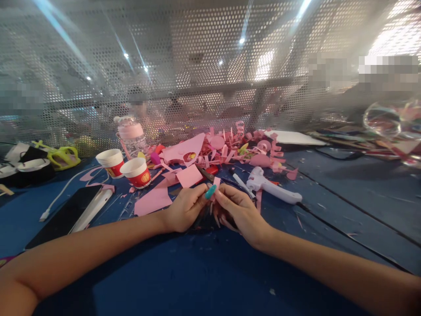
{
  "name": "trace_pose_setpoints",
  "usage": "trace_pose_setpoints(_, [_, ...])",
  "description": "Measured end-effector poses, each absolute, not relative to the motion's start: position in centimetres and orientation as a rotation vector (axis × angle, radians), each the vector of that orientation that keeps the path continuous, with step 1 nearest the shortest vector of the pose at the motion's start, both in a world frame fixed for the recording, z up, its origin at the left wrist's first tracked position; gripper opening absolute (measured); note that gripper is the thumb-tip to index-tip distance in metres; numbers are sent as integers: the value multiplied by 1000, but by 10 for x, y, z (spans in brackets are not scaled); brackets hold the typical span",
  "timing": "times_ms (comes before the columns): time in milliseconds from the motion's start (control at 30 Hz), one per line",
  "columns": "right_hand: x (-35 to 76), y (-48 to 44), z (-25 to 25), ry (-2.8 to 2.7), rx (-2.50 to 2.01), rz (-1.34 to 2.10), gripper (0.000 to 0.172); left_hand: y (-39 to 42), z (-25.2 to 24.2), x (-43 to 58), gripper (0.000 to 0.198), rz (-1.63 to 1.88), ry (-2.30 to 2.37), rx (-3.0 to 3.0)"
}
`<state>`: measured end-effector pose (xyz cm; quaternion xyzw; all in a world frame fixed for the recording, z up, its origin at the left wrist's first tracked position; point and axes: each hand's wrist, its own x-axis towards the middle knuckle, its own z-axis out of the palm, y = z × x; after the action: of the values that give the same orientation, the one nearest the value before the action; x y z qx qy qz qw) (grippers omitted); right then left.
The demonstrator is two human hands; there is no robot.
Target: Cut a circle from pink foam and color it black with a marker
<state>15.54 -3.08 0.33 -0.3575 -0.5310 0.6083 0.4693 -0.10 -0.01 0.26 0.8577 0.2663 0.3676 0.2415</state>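
Both hands meet over the middle of the blue table, fingertips close together. A small strip of pink paper point(216, 182) stands up between them. My left hand point(187, 207) is closed, thumb and fingers pinched at the strip; a long turquoise nail shows on its thumb. My right hand point(238, 210) pinches the same strip from the other side, its lower fingers curled. Just beyond lie a square of pink paper point(189, 176) and larger pink sheets point(153, 201). A white glue gun point(274, 186) rests to the right of my right hand, beside a white marker point(241, 181).
Pink paper scraps point(226, 147) are heaped at the back against a perforated metal screen point(204, 57). Two paper cups point(135, 172), a clear bottle with pink lid point(131, 134) and a dark phone point(64, 215) stand or lie left. The glue gun's black cord point(345, 235) crosses the right side.
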Motion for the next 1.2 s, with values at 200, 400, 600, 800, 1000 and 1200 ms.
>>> trace_pose_setpoints(200, [154, -31, 2, -1247, -795, 1590, 42, 0, 1, -1, 37, 984, 671, 2334])
trace_pose_setpoints(400, [154, -33, 4, -1338, -869, 1483, 51, -1, 4, -1, 36, 908, 592, 2353])
trace_pose_setpoints(600, [152, -32, 4, -1332, -937, 1363, 43, -2, 5, 1, 34, 897, 575, 2345])
trace_pose_setpoints(800, [152, -32, 3, -1289, -973, 1345, 44, -2, -3, -2, 40, 1168, 654, 2313])
trace_pose_setpoints(1000, [150, -33, 2, -1269, -965, 1345, 44, -3, -3, -1, 35, 992, 782, 2603])
trace_pose_setpoints(1200, [150, -35, 3, -1293, -970, 1330, 46, -2, 1, 1, 37, 968, 706, 2521])
